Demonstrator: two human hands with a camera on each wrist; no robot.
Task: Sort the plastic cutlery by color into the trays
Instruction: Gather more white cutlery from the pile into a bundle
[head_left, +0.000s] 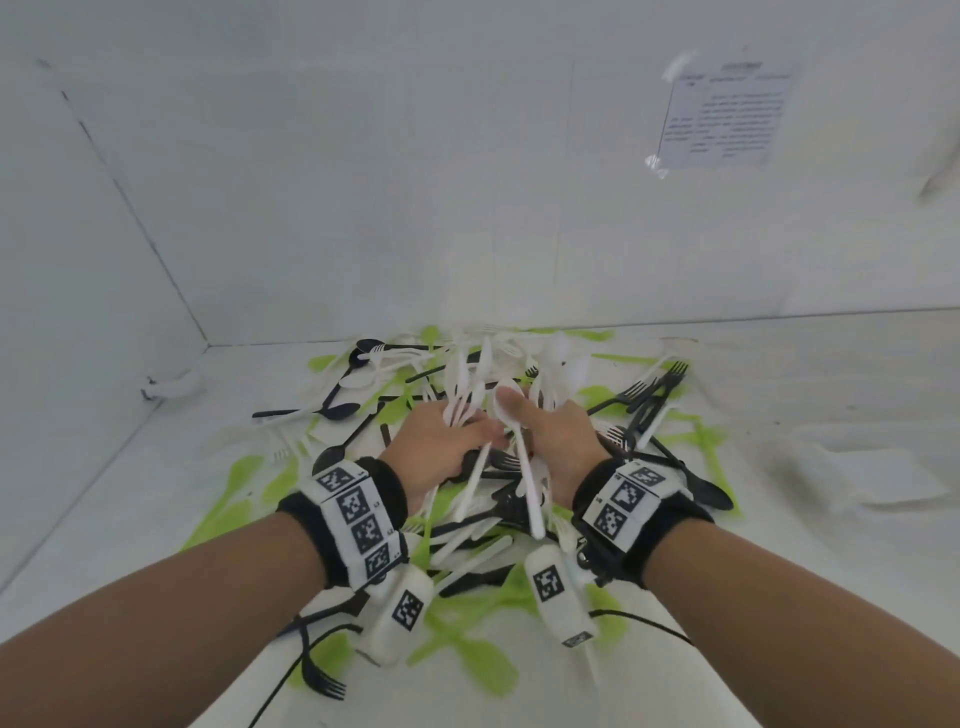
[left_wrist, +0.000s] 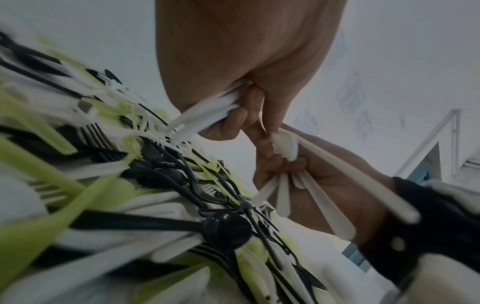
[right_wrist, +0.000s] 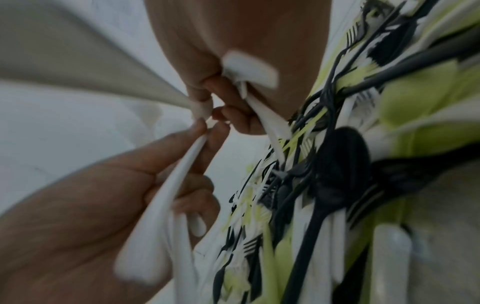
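Hands meet above the heap: left hand (head_left: 441, 441) clamps white plastic cutlery (head_left: 470, 400), right hand (head_left: 553, 434) clamps a long white plastic spoon (head_left: 524, 467), handles trailing wristward; mixed pile (head_left: 467, 525) lies beneath both grips.

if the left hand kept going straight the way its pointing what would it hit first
Most likely the mixed cutlery pile just ahead of the left hand, which grips white cutlery; then the back wall. Depth is uncertain.
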